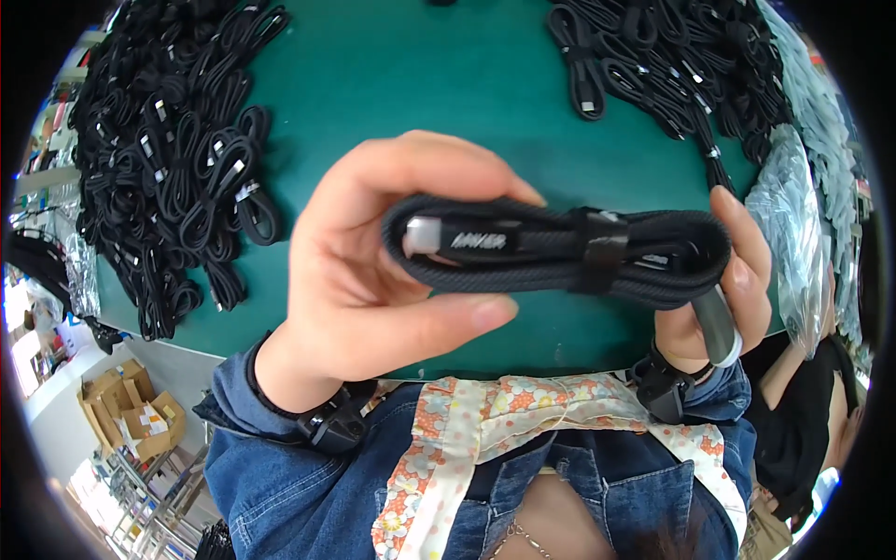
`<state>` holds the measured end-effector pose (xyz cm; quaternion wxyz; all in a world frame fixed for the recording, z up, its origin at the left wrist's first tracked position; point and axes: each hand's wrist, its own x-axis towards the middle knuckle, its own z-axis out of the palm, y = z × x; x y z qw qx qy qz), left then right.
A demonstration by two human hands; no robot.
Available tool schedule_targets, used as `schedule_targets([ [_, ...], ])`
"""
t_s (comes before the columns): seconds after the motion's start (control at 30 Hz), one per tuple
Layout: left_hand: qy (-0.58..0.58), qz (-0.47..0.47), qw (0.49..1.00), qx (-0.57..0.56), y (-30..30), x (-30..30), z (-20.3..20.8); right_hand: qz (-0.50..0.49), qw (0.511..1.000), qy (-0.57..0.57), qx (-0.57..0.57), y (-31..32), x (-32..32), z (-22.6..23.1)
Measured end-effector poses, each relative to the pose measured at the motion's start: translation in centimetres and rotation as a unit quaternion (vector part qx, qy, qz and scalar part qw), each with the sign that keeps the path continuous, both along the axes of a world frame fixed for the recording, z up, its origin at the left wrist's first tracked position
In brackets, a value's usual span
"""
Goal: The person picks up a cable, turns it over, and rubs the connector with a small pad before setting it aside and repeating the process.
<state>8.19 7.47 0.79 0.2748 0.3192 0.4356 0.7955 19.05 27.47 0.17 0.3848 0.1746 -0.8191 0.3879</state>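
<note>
A bundled black braided cable [523, 275] is held up close, over the table's near side. My left hand [345, 252] is closed round its left end, fingers above and thumb below. A silver plug [425, 236] shows inside the loop at that end. Round the coil's middle goes a black strap [605, 250]. At the right end my right hand [747, 271] has its fingers curled. It grips a dark grey, rounded piece with a pale rim [717, 327], whose kind I cannot make out. Whether those fingers also pinch the coil is hidden.
Heaps of bundled black cables lie on the green table [392, 75], one large heap [168, 168] at left and another heap [653, 56] at far right. Clear plastic bags [793, 233] hang along the right edge. Cardboard boxes [131, 411] stand lower left; another person [803, 420] sits at right.
</note>
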Motion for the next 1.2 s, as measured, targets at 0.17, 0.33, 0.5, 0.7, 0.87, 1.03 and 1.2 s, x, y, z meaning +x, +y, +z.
schedule_targets([
  [0.17,0.119,-0.007,0.993,0.004,0.1,0.1,0.3,0.020,0.999,-0.032,0.019,0.4,1.0,0.7],
  [0.33,0.155,0.014,0.988,-0.014,0.1,0.4,0.5,-0.003,0.997,0.061,0.045,0.3,-0.2,-0.2],
  [0.5,0.196,0.005,0.981,0.004,0.2,0.3,0.2,0.024,0.999,0.023,0.034,0.2,0.1,0.0],
  [0.7,0.164,0.041,0.983,-0.075,0.1,0.3,1.2,0.037,0.999,-0.012,0.035,-0.1,-0.5,0.7],
  [0.87,0.243,0.093,0.939,-0.225,-2.4,-4.3,1.2,0.151,0.953,-0.249,0.088,0.2,-1.3,2.1],
  [1.03,0.438,0.344,0.659,-0.505,-6.1,-6.9,1.1,0.009,0.949,-0.312,-0.037,2.5,-1.7,0.7],
  [1.2,0.410,0.312,0.514,-0.686,-7.9,-6.4,1.1,-0.068,0.864,-0.152,-0.475,2.4,-3.4,1.9],
])
